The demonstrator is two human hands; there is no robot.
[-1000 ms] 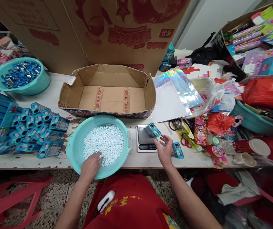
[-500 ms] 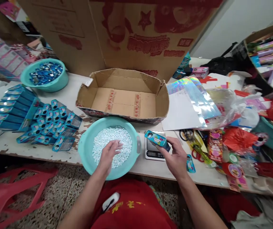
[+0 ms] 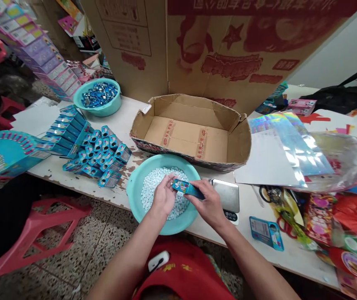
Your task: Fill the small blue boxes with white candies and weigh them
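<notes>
A small blue printed carton (image 3: 183, 186) is gripped in my right hand (image 3: 208, 204), tilted above the pale tablet candies (image 3: 153, 187). These small pieces lie in a turquoise basin (image 3: 133, 189) in front of me. My left hand (image 3: 164, 196) is cupped palm-up over the basin, fingers curled at the carton's left end; what it holds is hidden. Just right of my right hand is a small digital scale (image 3: 230, 196), partly covered by the hand. Another blue carton (image 3: 265, 233) lies flat on the table, farther right.
Behind the basin stands an open cardboard tray (image 3: 184, 135). Many blue cartons (image 3: 103, 152) are piled on the left, near a bowl of blue-silver packets (image 3: 100, 96). Silvery sheets (image 3: 303, 146), scissors (image 3: 286, 227) and wrappers crowd the right side. A red stool (image 3: 53, 208) is below left.
My right hand has brought the carton left from over the scale to above the basin. My left hand has turned palm-up and met the carton's end. The view has shifted left.
</notes>
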